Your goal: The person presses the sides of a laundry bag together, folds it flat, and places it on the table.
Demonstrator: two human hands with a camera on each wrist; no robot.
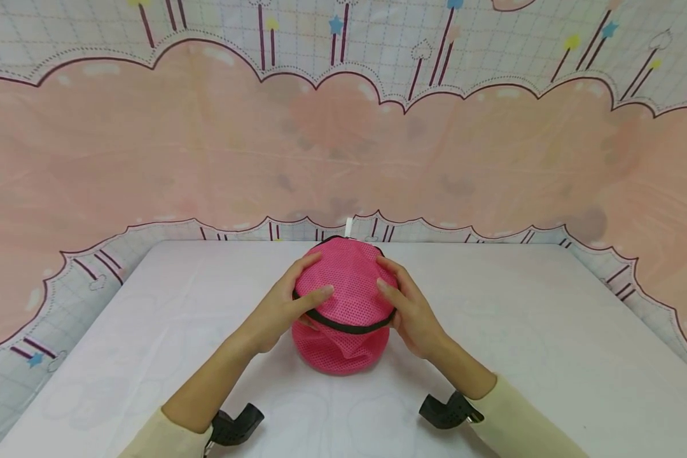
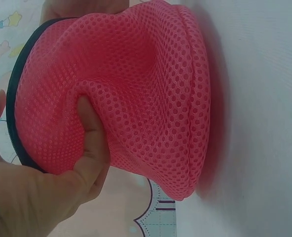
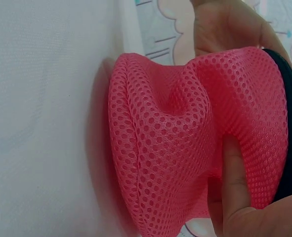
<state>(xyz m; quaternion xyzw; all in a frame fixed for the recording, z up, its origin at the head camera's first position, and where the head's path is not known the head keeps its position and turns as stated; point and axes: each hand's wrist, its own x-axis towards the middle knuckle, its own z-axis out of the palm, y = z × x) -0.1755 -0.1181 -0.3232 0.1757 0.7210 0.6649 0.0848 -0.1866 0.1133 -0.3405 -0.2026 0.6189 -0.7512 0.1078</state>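
Note:
A pink mesh bag [image 1: 343, 289] with a black zip band round its top stands on the white table [image 1: 521, 331], near the back edge. My left hand [image 1: 298, 299] grips its left side and my right hand [image 1: 401, 302] grips its right side, fingers laid over the top. In the left wrist view my left thumb [image 2: 89, 128] presses a dent into the mesh wall [image 2: 150, 84] just under the band. The right wrist view shows the same: my right thumb [image 3: 234, 173] pushes into the mesh [image 3: 180, 133], which folds inward. What is inside the bag is hidden.
A pink and white cloud-patterned cloth [image 1: 149, 159] hangs behind and round the table. Black wrist mounts [image 1: 235, 426] [image 1: 449, 410] sit under both forearms. White tabletop spreads out to both sides of the bag.

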